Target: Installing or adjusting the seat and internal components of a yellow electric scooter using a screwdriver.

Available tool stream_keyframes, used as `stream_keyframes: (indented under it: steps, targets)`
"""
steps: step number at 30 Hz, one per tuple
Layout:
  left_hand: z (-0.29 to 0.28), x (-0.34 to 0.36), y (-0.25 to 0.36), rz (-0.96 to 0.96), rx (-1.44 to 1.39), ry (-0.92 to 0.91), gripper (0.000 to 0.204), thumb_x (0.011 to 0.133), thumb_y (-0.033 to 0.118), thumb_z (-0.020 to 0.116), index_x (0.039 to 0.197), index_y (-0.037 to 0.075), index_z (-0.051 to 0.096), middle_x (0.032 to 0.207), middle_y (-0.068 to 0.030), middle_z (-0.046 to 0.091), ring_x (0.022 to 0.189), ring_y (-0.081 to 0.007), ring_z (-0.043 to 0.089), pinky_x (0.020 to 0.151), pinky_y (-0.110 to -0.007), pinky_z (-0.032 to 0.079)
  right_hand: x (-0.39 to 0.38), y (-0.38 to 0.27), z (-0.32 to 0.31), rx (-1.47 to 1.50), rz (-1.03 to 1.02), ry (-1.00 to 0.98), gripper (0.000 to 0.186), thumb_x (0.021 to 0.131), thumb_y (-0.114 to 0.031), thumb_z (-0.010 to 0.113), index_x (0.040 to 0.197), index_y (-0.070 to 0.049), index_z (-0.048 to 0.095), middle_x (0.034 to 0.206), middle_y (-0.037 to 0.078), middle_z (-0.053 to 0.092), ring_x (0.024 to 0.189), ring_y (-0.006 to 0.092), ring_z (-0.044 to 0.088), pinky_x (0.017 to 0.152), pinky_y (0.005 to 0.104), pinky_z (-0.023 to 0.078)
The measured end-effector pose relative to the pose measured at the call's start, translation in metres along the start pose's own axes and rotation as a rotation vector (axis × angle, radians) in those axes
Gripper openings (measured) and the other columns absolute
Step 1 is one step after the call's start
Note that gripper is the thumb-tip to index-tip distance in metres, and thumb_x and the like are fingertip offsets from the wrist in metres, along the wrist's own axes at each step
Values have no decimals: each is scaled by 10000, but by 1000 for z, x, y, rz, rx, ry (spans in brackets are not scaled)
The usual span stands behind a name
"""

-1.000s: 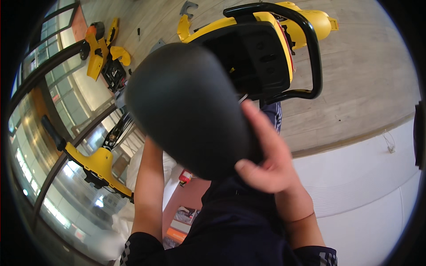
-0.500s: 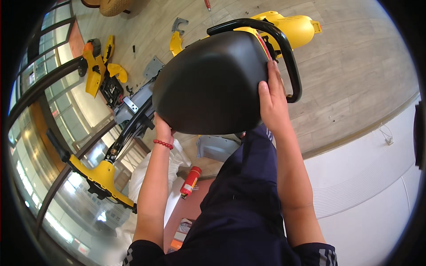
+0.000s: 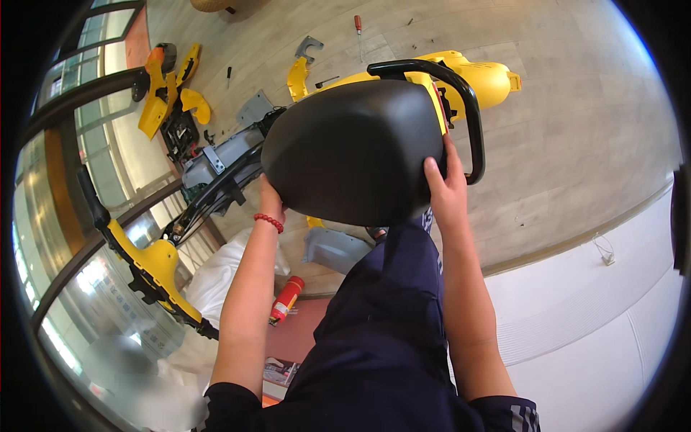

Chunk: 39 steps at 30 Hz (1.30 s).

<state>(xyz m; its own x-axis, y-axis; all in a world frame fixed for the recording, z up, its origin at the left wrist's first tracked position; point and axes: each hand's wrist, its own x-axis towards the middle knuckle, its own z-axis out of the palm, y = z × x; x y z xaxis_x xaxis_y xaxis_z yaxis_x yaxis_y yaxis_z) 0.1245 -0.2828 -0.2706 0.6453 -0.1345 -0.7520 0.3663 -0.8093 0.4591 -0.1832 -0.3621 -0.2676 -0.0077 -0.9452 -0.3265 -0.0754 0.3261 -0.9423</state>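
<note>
A black scooter seat (image 3: pixel 353 151) fills the middle of the view, on the yellow-bodied scooter. My left hand (image 3: pixel 271 196), with a red bead bracelet at the wrist, is closed around the seat's near-left edge; its fingertips are hidden beneath. At the right end of the seat, my right hand (image 3: pixel 448 189) grips the side, thumb on top and fingers along the edge. Just beyond that hand curves a black grab rail (image 3: pixel 471 115). Yellow rear bodywork (image 3: pixel 479 81) sticks out behind the rail. Whether the seat is fastened underneath cannot be seen.
Yellow handlebars (image 3: pixel 155 263) stand to the left by the windows. Loose yellow panels (image 3: pixel 162 101), a grey bracket (image 3: pixel 308 47) and a red-handled screwdriver (image 3: pixel 358 27) lie on the floor. A grey panel (image 3: pixel 335 248) and a fire extinguisher (image 3: pixel 287 297) are near my legs.
The view has shifted, so seat and floor items sit lower in it. The seat looks slightly smaller. Both hands keep the same hold on it.
</note>
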Motion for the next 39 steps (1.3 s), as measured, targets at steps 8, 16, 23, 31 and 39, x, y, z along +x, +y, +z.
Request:
stream_keyframes:
  steps: [8, 16, 23, 31, 39]
  targets:
    - [-72, 92, -47, 86, -417, -527, 499, 885, 422, 482, 1189, 27, 489, 1096, -93, 580, 992, -212, 563, 812, -360, 472, -59, -100, 41, 517, 369, -594, 466, 762, -130, 704, 1141, 26, 483, 1007, 71, 590, 947, 129, 533, 849, 297, 432]
    - [-148, 26, -31, 433, 2, -368, 437, 932, 351, 405, 1181, 0, 483, 1083, -100, 584, 974, -205, 572, 822, -356, 474, -93, -138, 124, 298, 31, -783, 354, 777, -147, 666, 1029, 20, 481, 832, 172, 535, 762, 346, 561, 645, 376, 451]
    - [-165, -82, 31, 295, -16, -304, 429, 952, 337, 366, 1213, 9, 457, 1123, -100, 566, 1007, -205, 558, 858, -359, 461, -116, -159, 170, 99, 45, -790, 313, 748, -63, 636, 992, 17, 457, 820, 187, 527, 762, 383, 542, 634, 421, 436]
    - [-211, -115, 22, 180, -534, -551, 527, 952, 456, 304, 1283, 57, 396, 1212, -94, 511, 1079, -207, 520, 941, -358, 406, -149, -162, 208, 125, -204, -725, 344, 719, -92, 688, 962, 33, 480, 770, 173, 502, 666, 360, 542, 546, 399, 427]
    - [-211, -101, 22, 216, -537, -683, 571, 949, 476, 281, 1257, 16, 423, 1180, -118, 541, 1056, -211, 548, 929, -354, 429, -154, -160, 221, 35, -173, -760, 348, 714, -97, 677, 938, 18, 436, 795, 191, 518, 704, 389, 537, 591, 446, 433]
